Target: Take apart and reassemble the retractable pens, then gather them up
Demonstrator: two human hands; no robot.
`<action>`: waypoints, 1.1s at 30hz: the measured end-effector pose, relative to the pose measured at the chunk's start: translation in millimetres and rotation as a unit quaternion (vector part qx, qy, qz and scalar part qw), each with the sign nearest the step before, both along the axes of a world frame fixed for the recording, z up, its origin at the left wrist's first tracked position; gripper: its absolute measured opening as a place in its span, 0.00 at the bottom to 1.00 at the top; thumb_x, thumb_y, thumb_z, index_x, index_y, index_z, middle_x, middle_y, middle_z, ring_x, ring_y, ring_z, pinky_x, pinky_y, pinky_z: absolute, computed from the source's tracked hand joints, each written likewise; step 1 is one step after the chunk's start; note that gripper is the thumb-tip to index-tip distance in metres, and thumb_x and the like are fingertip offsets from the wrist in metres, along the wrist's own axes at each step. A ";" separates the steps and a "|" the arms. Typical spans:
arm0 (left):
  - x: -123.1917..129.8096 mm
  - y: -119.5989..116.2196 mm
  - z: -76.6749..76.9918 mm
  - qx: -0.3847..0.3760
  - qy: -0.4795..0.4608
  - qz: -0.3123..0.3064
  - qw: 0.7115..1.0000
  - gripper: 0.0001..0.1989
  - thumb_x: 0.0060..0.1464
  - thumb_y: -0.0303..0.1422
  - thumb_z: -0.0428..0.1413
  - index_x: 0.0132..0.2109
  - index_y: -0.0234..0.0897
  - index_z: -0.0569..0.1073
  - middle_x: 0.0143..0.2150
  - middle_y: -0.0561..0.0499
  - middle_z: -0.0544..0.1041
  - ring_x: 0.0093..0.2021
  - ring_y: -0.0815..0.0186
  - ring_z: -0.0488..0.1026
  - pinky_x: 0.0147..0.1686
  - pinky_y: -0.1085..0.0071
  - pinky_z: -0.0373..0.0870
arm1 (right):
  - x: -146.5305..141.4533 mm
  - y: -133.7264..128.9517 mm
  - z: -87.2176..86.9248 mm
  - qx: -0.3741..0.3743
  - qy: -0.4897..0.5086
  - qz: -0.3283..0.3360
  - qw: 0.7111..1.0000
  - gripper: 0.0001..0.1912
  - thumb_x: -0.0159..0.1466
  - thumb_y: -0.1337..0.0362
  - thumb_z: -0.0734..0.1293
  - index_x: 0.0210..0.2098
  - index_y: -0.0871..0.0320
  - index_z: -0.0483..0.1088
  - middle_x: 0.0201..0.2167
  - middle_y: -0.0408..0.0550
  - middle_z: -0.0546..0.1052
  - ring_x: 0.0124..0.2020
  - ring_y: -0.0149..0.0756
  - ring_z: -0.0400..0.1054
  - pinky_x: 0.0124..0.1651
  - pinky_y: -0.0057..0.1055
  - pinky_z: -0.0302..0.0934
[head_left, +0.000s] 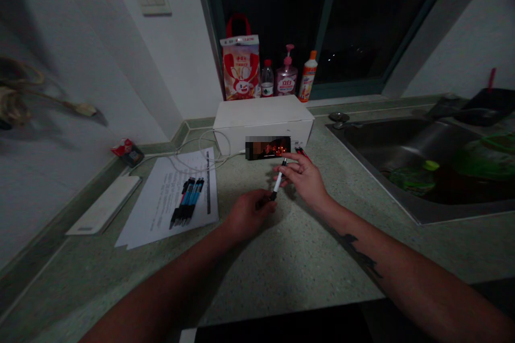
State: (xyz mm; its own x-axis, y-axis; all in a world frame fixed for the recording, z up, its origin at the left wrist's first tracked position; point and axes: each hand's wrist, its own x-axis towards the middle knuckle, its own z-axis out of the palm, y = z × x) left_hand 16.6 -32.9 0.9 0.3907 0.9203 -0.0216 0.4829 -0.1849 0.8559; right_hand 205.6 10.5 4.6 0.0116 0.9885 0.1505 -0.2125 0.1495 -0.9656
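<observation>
A white pen with black ends (pixel 278 181) is held tilted between my two hands above the counter. My left hand (pixel 250 213) closes its fingers round the lower black end. With thumb and fingers, my right hand (pixel 304 178) grips the upper part near the clip. Several pens with blue or red barrels (pixel 187 201) lie side by side on printed paper sheets (pixel 161 182) to the left. Just behind my right hand, a phone with a lit screen (pixel 273 148) leans against a white box (pixel 261 118). Red-and-black items (pixel 301 153) lie beside the phone, partly hidden.
A white cable (pixel 181 151) runs over the paper to the phone. At the left are a white flat case (pixel 105 206) and a small red-and-black packet (pixel 127 152). A steel sink (pixel 374 193) holds green items. Bottles (pixel 286 77) and a red bag (pixel 241 69) stand behind the box.
</observation>
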 end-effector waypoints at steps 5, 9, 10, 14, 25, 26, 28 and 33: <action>0.1 -0.7 0.9 0.001 0.005 -0.002 1.000 0.13 0.58 0.36 0.56 0.46 0.35 0.79 0.36 0.48 0.81 0.35 0.62 0.75 0.36 0.67 0.67 | -0.1 -0.2 -0.8 -0.002 -0.006 0.001 1.000 0.26 0.54 0.49 0.79 0.45 0.54 0.71 0.33 0.45 0.83 0.30 0.39 0.80 0.29 0.35 0.75; 0.2 -0.4 1.6 0.005 0.012 -0.001 1.000 0.13 0.58 0.36 0.56 0.46 0.35 0.79 0.35 0.49 0.81 0.34 0.62 0.75 0.36 0.67 0.67 | -0.1 -1.3 -0.8 -0.006 -0.010 0.011 1.000 0.27 0.54 0.48 0.79 0.47 0.54 0.72 0.33 0.45 0.82 0.30 0.40 0.79 0.30 0.36 0.75; 0.1 -0.3 1.5 0.007 0.015 -0.002 1.000 0.14 0.58 0.36 0.56 0.47 0.35 0.79 0.36 0.49 0.81 0.34 0.62 0.75 0.36 0.67 0.67 | 0.1 -1.5 -0.4 -0.006 -0.011 0.012 1.000 0.26 0.53 0.48 0.79 0.45 0.54 0.72 0.33 0.45 0.82 0.30 0.39 0.79 0.30 0.36 0.75; -0.6 -0.1 0.7 0.012 0.018 -0.003 1.000 0.15 0.59 0.37 0.56 0.48 0.35 0.79 0.37 0.48 0.82 0.35 0.61 0.76 0.36 0.67 0.68 | 2.9 -1.9 1.2 -0.004 -0.016 0.010 1.000 0.29 0.56 0.49 0.78 0.51 0.53 0.71 0.35 0.45 0.82 0.31 0.40 0.80 0.31 0.36 0.75; -3.2 6.2 1.6 0.016 -0.014 0.021 1.000 0.15 0.60 0.36 0.56 0.51 0.36 0.78 0.42 0.47 0.84 0.40 0.60 0.79 0.43 0.65 0.72 | -4.5 1.3 -17.5 0.014 -0.103 0.062 0.993 0.25 0.61 0.46 0.72 0.51 0.55 0.75 0.29 0.45 0.81 0.31 0.38 0.77 0.37 0.35 0.72; -3.5 6.7 1.4 0.018 -0.008 0.029 0.999 0.16 0.60 0.36 0.56 0.52 0.36 0.78 0.41 0.48 0.84 0.39 0.61 0.79 0.42 0.65 0.72 | 2.0 4.9 -16.4 0.021 -0.134 0.019 0.991 0.26 0.63 0.45 0.70 0.53 0.55 0.75 0.30 0.46 0.81 0.30 0.38 0.76 0.36 0.36 0.71; -4.5 7.5 1.2 0.022 0.004 0.042 0.999 0.17 0.61 0.37 0.56 0.54 0.37 0.77 0.38 0.49 0.83 0.37 0.62 0.78 0.40 0.66 0.72 | 21.8 13.6 -11.2 0.041 -0.242 -0.091 0.965 0.25 0.67 0.46 0.65 0.55 0.55 0.74 0.33 0.48 0.81 0.32 0.40 0.75 0.38 0.38 0.71; -7.7 10.1 0.8 0.026 0.003 0.046 0.999 0.15 0.61 0.33 0.55 0.53 0.37 0.77 0.36 0.51 0.81 0.36 0.65 0.76 0.40 0.68 0.72 | 74.6 33.4 -0.4 -0.034 -0.529 -0.222 0.818 0.21 0.72 0.60 0.60 0.58 0.60 0.75 0.53 0.62 0.80 0.53 0.51 0.74 0.56 0.42 0.66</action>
